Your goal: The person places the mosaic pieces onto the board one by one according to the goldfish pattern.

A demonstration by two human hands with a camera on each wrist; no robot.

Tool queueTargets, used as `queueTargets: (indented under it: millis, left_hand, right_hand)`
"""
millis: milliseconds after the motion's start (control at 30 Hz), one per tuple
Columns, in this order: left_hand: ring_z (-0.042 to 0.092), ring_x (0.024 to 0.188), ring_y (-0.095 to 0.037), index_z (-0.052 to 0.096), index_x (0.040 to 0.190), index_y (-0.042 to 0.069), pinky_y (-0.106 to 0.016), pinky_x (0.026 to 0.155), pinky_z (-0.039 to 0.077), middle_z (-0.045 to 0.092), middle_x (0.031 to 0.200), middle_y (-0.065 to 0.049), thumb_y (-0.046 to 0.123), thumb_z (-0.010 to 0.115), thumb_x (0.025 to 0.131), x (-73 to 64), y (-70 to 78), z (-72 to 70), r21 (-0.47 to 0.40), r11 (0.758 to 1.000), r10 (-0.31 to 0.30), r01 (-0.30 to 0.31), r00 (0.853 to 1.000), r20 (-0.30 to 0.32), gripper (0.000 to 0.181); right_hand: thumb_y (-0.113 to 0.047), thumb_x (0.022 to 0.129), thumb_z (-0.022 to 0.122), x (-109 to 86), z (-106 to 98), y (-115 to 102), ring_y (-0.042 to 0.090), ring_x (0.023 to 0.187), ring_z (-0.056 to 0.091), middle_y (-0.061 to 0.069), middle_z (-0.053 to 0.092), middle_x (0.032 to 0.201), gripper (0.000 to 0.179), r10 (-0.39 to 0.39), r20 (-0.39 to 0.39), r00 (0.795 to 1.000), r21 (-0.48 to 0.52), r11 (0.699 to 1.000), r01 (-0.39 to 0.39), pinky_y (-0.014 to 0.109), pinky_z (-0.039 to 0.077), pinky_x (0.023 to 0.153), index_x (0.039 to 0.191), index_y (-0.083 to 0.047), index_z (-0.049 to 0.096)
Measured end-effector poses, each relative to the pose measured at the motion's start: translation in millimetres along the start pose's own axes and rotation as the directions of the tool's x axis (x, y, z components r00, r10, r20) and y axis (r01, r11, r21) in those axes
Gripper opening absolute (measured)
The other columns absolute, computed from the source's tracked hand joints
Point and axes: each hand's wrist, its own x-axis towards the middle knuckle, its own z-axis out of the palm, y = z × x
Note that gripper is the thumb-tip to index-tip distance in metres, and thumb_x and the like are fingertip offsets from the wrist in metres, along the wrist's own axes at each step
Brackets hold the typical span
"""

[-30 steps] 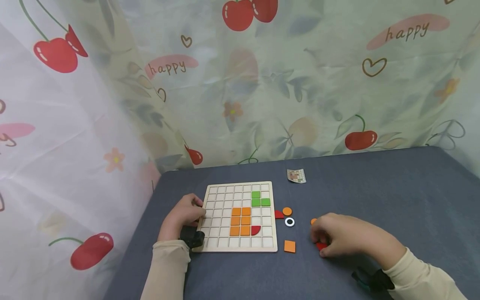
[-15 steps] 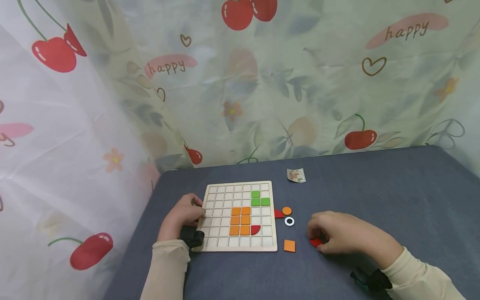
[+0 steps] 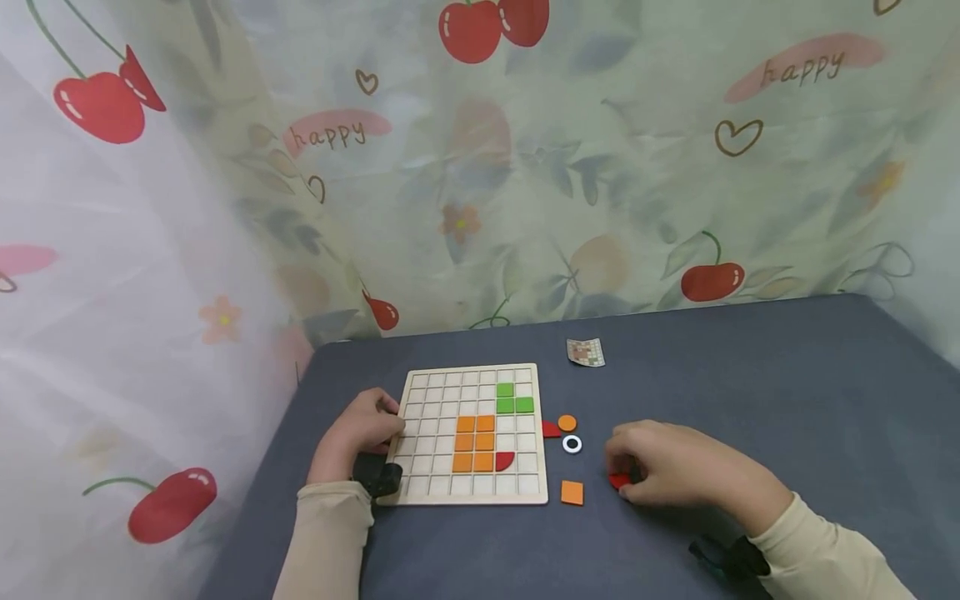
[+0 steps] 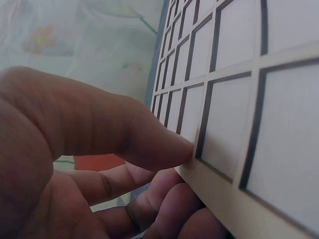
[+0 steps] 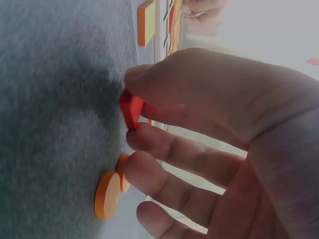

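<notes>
Left hand: gripping the left edge of the wooden grid board, thumb on the rim and the other fingers curled at the underside
Right hand: pinching a small red piece between thumb and fingertip; the remaining fingers are bent and spread apart
Red piece in the pinch: over the dark tablecloth, to the right of the board and well apart from it; its full outline is hidden by the fingers
Grid board: lying flat in front of the person, most of its cells pale and unfilled
Orange square tiles: six on the board, a block two wide and three deep
Red quarter-round tile: on the board, just right of the block's nearest row
Green square tiles: three in an L, towards the board's far right corner
Beside the board's right edge: a red rounded tile, an orange disc, a white ring with a black centre and, nearer the person, a loose orange square
Under the right hand: two orange discs on the cloth, seen from the right wrist
Printed grid card: beyond the board, to its right
</notes>
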Motion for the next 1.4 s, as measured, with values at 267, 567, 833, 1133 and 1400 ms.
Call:
queueTargets:
  millis: [267, 567, 833, 1133, 1400]
  left_hand:
    - [0.066, 0.085, -0.028, 0.058, 0.116, -0.002, -0.041, 0.073, 0.062, 0.060, 0.101, -0.017, 0.010, 0.064, 0.089, -0.5, -0.7, -5.1, 0.010, 1.000, 0.005, -0.005, 1.000, -0.004, 0.030]
    - [0.067, 0.086, -0.028, 0.058, 0.116, -0.001, -0.043, 0.076, 0.062, 0.062, 0.104, -0.017, 0.010, 0.064, 0.089, 5.4, 1.5, -2.0, 0.002, 1.000, -0.006, 0.006, 1.000, -0.004, 0.029]
    - [0.068, 0.086, -0.028, 0.058, 0.114, 0.000, -0.044, 0.076, 0.063, 0.062, 0.102, -0.016, 0.010, 0.065, 0.089, 9.9, 1.9, 0.2, 0.015, 1.000, -0.020, 0.020, 1.000, -0.008, 0.028]
    - [0.068, 0.081, -0.027, 0.058, 0.114, 0.000, -0.042, 0.073, 0.063, 0.062, 0.097, -0.015, 0.010, 0.065, 0.088, 8.2, 0.1, -4.2, 0.017, 0.999, -0.030, 0.030, 0.999, -0.015, 0.028]
    - [0.068, 0.079, -0.025, 0.058, 0.113, 0.000, -0.040, 0.068, 0.061, 0.064, 0.093, -0.014, 0.010, 0.064, 0.087, 8.5, -5.8, -0.1, 0.000, 1.000, -0.023, 0.023, 1.000, -0.016, 0.028]
  right_hand:
    - [-0.016, 0.089, 0.080, 10.9, 1.2, -11.8, 0.002, 0.070, 0.053, -0.013, 0.061, 0.087, 0.012, -0.041, -0.036, 0.998, 0.044, 0.998, 0.043, 0.023, 0.048, 0.063, 0.092, -0.026, 0.073]
    - [-0.019, 0.092, 0.080, 37.1, 5.1, -32.2, 0.001, 0.070, 0.055, -0.014, 0.065, 0.097, 0.011, -0.132, -0.125, 0.983, 0.093, 0.985, 0.144, 0.022, 0.051, 0.066, 0.101, -0.024, 0.076]
    - [-0.020, 0.095, 0.076, 83.0, 12.8, -67.1, 0.006, 0.077, 0.059, -0.011, 0.070, 0.105, 0.011, -0.183, -0.135, 0.974, 0.114, 0.973, 0.199, 0.023, 0.053, 0.071, 0.106, -0.023, 0.077]
    - [-0.023, 0.093, 0.078, 136.9, 26.3, -103.2, 0.005, 0.076, 0.057, -0.007, 0.068, 0.098, 0.009, -0.196, -0.185, 0.963, 0.093, 0.972, 0.216, 0.024, 0.051, 0.070, 0.102, -0.022, 0.078]
    - [-0.023, 0.090, 0.078, 164.7, 52.1, -113.1, 0.004, 0.076, 0.057, -0.009, 0.069, 0.087, 0.006, -0.146, -0.160, 0.976, -0.023, 0.989, 0.144, 0.024, 0.048, 0.064, 0.096, -0.021, 0.078]
